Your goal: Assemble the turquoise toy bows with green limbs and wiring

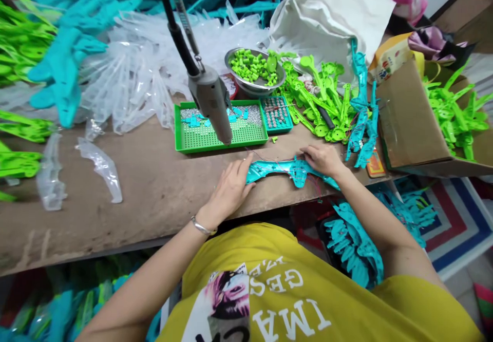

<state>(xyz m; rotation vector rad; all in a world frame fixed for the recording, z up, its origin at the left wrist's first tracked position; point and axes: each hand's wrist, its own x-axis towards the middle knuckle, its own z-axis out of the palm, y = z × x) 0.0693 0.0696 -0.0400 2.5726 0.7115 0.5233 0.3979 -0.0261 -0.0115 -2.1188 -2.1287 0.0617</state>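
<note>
A turquoise plastic toy shell (265, 168), long and hollow side up, lies on the bench with thin wires across it. My left hand (231, 184) grips its left end, fingers on the far side and thumb on the near side. Over the right part bends my right hand (323, 158), its fingers curled at the shell's far edge near the wires; whatever lies under the fingertips is hidden. Thin red wires (316, 184) hang off the near side. Just behind the shell, an electric screwdriver (213, 103) hangs down over a green tray (221, 148) of screws and small turquoise parts.
A metal bowl (256, 88) of green pieces stands behind a small teal tray (278, 116). Green parts (327, 95) and wired turquoise shells (362, 121) lie right, beside a cardboard box (416, 116). Clear shells (134, 70) pile up left; two (102, 165) lie nearer.
</note>
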